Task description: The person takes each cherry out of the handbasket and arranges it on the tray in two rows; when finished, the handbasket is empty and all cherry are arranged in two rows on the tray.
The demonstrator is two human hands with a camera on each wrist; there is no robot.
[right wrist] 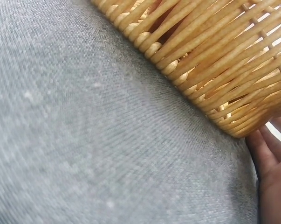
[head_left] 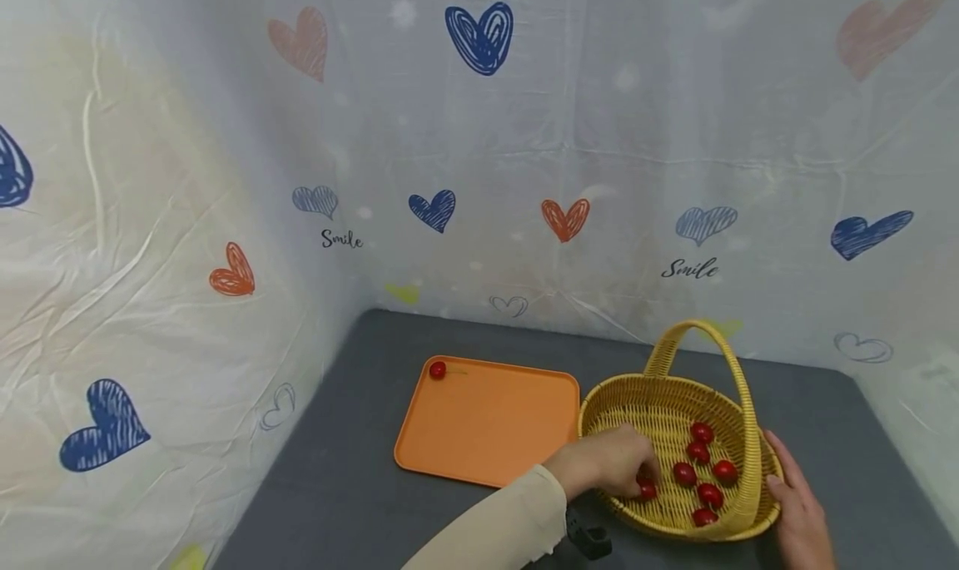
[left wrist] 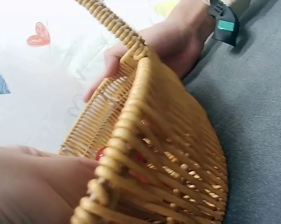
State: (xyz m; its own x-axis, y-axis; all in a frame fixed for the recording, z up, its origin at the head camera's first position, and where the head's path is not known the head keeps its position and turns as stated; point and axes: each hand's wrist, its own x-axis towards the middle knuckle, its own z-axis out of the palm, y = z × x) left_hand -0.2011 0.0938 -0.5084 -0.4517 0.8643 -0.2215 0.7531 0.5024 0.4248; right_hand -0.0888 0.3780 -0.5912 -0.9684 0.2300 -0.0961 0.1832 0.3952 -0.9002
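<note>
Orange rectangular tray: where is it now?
In the head view, the tray lies on the grey table, lower centre, immediately left of the yellow wicker basket.

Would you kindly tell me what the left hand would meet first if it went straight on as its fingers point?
The left hand, seemingly grasping a red cherry, would probably meet the floor of the yellow basket first, though depth is unclear.

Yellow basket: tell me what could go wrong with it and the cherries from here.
First, the cherry at the fingertips of the left grip looks smooth and round, so it might slip back down. Second, the right grip is at one end of the yellow basket; a pull there could tilt it and set the loose cherries rolling. Third, the left sleeve is close to the orange tray and might nudge it.
</note>
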